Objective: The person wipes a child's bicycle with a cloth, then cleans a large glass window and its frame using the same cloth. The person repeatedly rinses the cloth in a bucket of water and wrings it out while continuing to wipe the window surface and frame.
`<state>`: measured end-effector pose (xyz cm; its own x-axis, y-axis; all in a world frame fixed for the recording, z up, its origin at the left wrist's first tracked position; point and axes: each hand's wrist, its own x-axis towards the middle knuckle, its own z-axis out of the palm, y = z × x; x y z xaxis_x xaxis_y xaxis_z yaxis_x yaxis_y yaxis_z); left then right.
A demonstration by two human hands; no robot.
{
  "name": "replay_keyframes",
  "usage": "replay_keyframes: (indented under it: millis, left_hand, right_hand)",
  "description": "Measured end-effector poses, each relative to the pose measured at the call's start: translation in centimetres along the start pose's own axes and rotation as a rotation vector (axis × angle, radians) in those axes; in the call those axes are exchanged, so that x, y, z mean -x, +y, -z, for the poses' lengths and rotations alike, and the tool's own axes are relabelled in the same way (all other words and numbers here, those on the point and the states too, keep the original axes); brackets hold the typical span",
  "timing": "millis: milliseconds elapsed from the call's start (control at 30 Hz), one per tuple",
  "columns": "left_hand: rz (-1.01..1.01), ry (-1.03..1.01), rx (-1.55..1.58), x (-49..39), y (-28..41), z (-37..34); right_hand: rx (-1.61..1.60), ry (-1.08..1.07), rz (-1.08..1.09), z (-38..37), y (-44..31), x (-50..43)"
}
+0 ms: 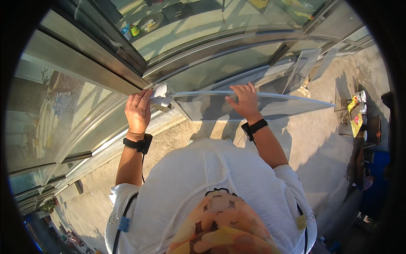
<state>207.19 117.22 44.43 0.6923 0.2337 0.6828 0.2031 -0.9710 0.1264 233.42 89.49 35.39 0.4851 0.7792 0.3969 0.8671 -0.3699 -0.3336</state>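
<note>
My left hand (138,109) grips a crumpled white cloth or paper wipe (159,92) against the metal window frame (127,74), near the frame's corner post. A framed mesh screen panel (222,106) stands upright in front of me, its thin light metal edge uppermost. My right hand (245,98) rests at that top edge with its fingers spread; whether its fingertips press on the edge is hard to tell. Behind the panel runs the glass of the window wall (222,63). My fingertips on the left are partly hidden by the hand itself.
Further screen panels (303,68) lean on the wall at the right. Several cans (361,96), a yellow bag (354,117) and a wire mesh piece (345,122) stand or lie on the concrete floor (320,133). Behind the glass are a round tray (150,23) and a green container (134,30).
</note>
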Motion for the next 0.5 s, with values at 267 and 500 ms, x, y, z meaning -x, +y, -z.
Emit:
replay_keyframes:
  millis: [267, 500]
  left_hand:
    - [-0.289, -0.107, -0.424, -4.0, -2.8, 0.7]
    - [-0.602, -0.283, -0.335, -5.9, -3.5, -5.2]
  right_hand:
    - [-0.034, 0.032, -0.004, 0.0, 0.1, 0.0]
    - [-0.059, 0.044, -0.009, 0.4, -0.4, 1.1]
